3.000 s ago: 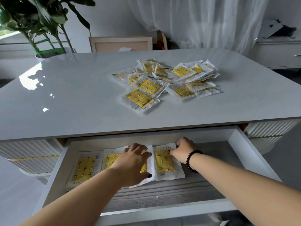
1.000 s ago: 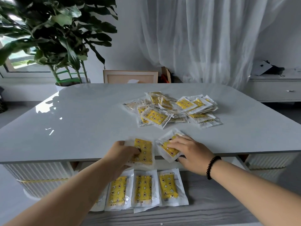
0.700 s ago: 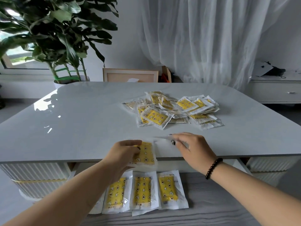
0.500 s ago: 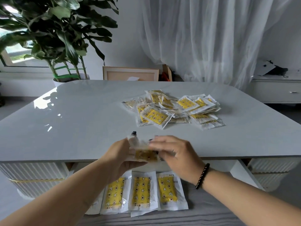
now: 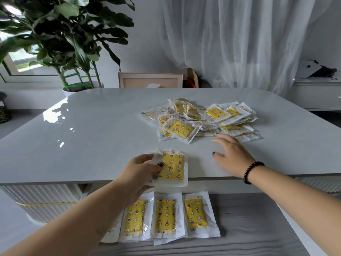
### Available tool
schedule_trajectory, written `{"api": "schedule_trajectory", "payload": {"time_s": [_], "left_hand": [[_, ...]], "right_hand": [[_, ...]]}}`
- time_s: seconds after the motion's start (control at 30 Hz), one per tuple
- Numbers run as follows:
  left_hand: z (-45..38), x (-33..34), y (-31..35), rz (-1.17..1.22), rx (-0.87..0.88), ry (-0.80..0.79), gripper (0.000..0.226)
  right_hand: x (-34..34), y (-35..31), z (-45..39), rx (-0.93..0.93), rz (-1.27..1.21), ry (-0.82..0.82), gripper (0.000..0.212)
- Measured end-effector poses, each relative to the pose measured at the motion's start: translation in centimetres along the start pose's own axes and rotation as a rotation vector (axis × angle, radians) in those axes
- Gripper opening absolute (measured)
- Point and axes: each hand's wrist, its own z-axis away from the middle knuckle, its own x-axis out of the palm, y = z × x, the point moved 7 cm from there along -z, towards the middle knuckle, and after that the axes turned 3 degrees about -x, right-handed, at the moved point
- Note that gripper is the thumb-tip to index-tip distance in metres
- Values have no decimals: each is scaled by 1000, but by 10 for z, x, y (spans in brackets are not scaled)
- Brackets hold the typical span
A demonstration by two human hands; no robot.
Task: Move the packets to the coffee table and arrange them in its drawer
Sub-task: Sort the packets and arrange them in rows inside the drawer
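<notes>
Furthest left stands a potted plant (image 5: 60, 34) behind the counter (image 5: 92, 130), which plays no part in the job; next comes the left hand (image 5: 142, 172), its grip pinched on the left edge of a small stack of packets (image 5: 172, 168) held at the counter's near edge, thumb on top and fingers beneath; how many packets sit in that stack cannot be told, though a second wrapper edge shows behind the front one. Below, in the open drawer (image 5: 258, 228), a row of packets (image 5: 166, 215) lies side by side, three plainly visible and the edge of at least one more partly hidden under the left forearm; these count as done. Right of centre on the counter sits the loose pile of packets (image 5: 201, 119), overlapping at all angles and clearly the bulk of the work left. The right hand (image 5: 232, 154) hovers just short of that pile, fingers spread and holding nothing, seemingly going for another packet. On this showing the task looks to be in its early part: the move to the counter appears complete, a short first row is laid, and most of the drawer floor to the right is bare wood grain; the held stack and the whole pile have yet to go in.
</notes>
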Motion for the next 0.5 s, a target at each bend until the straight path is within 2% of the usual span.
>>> {"api": "schedule_trajectory", "payload": {"time_s": [0.07,0.13,0.3,0.5], "left_hand": [[0,1,-1,5,0,-11,27],[0,2,0,4,3,-20,26],[-2,-2,1,8,14,-21,26],[-4,-1,0,15,10,-11,25]], "right_hand": [[-4,38,-1,199,62,-1,60],[-7,61,-1,295,78,-18,65],[3,55,-8,263,244,-138,65],[22,-4,16,103,277,-204,68]]}}
